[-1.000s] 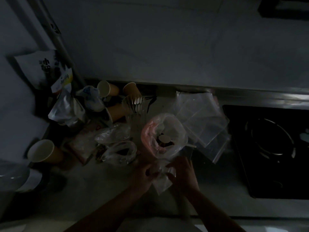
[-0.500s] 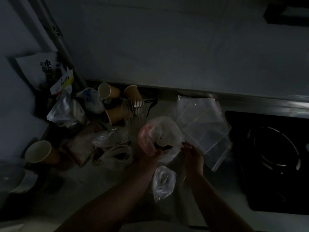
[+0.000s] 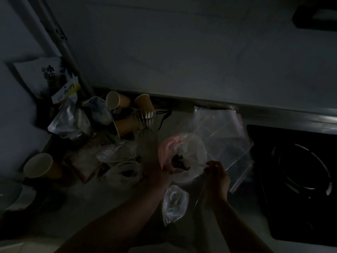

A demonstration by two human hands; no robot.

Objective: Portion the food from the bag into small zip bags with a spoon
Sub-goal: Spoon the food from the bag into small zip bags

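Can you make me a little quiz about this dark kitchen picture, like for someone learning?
1. True or false: the small filled zip bag lies on the counter between the two forearms.
2. What does the right hand pinch: A) a paper cup, B) the edge of the big food bag, C) a spoon?
3. Fill in: the pile of empty zip bags lies between the big food bag and the black ____.

Key
1. True.
2. B. The left hand is at the bag's pink side; its fingers are too dark to make out.
3. Stove.
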